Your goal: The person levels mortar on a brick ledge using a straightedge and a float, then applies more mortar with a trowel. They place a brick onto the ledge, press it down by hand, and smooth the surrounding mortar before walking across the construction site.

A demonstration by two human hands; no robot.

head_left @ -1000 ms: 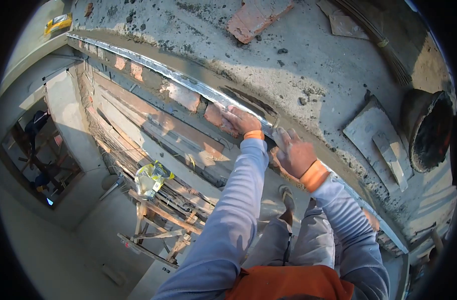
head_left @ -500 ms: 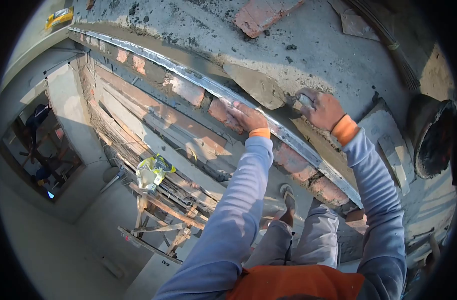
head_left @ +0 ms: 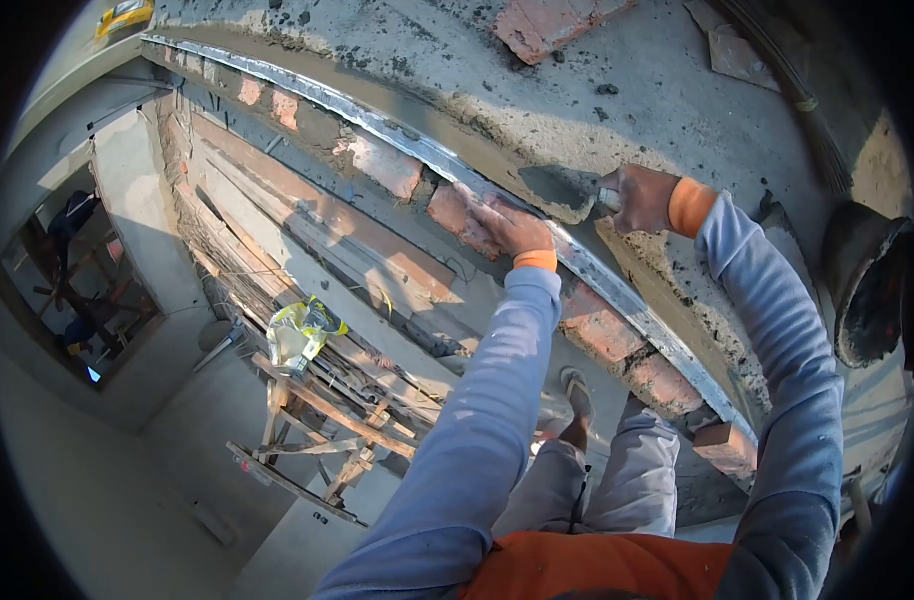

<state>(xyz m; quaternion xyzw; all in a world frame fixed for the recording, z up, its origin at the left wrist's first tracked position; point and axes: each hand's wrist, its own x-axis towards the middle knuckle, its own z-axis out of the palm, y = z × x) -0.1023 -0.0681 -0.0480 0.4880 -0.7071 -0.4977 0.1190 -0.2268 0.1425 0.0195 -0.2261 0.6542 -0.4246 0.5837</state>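
Observation:
A long metal straightedge [head_left: 417, 148] runs diagonally along the top edge of a brick wall [head_left: 382, 168]. My left hand [head_left: 517, 228] is closed at its lower side, thumb and fingers against the bar and the brick face. In my right hand [head_left: 645, 200] is the handle of a trowel [head_left: 559, 190], gripped in closed fingers. The trowel's blade points left, tilted, close over the wet mortar strip [head_left: 477, 145] behind the straightedge. Grey mortar coats part of the blade.
A black bucket [head_left: 870, 285] stands at the right. One broken brick [head_left: 552, 25] lies on the concrete slab at the top. Below the wall is wooden scaffolding [head_left: 347, 440] with a plastic bag [head_left: 299, 335]. Another person [head_left: 72, 225] shows through an opening at far left.
My right hand has drawn the trowel to the right, and its blade has turned from a broad flat view to a narrower, tilted one. My left hand stays at the straightedge.

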